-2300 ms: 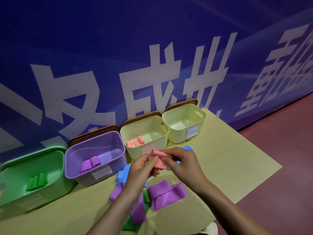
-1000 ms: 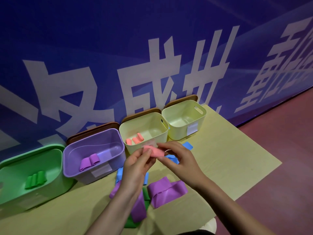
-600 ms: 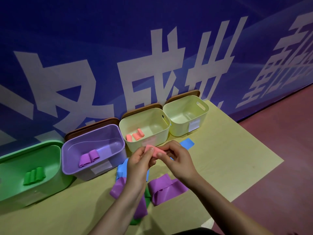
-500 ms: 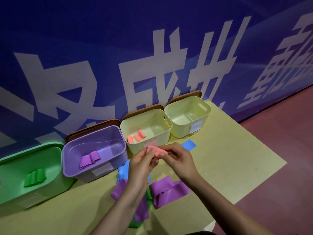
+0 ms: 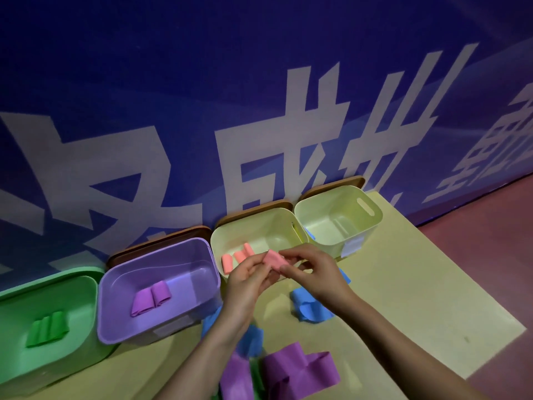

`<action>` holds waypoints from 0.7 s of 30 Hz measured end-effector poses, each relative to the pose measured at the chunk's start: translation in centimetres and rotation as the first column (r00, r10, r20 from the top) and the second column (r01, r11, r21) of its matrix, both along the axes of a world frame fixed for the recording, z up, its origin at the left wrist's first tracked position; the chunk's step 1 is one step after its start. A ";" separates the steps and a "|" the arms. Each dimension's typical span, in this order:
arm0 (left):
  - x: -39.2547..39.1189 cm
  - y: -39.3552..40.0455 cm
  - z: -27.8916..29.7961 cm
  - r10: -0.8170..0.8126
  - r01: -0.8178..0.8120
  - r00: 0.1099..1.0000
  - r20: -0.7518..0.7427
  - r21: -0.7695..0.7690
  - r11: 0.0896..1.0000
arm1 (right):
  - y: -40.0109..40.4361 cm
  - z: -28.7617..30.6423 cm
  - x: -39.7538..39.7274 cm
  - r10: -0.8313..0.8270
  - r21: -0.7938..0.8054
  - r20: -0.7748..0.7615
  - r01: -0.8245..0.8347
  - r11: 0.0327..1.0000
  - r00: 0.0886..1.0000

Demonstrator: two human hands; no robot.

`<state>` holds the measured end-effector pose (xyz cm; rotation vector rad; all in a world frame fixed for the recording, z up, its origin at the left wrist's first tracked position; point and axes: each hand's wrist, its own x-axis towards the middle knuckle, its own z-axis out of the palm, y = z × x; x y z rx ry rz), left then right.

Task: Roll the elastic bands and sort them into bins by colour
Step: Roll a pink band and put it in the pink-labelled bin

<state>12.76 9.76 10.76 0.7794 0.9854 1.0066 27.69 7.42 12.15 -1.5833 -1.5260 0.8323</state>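
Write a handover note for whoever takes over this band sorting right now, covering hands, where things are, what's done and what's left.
Left hand and right hand together pinch a rolled pink elastic band just in front of the pale yellow bin holding pink rolls.
Done: rolls lie in the green bin, the purple bin and that pale yellow bin.
Left: drop this roll in; roll the loose blue bands and loose purple bands on the table. The far pale yellow bin looks empty.
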 end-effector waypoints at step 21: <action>1.8 16.9 -13.2 -0.229 -0.032 0.488 -0.842 -0.280 0.959 | 21.0 -15.2 -0.9 -0.134 -0.733 0.184 0.226 0.641 0.974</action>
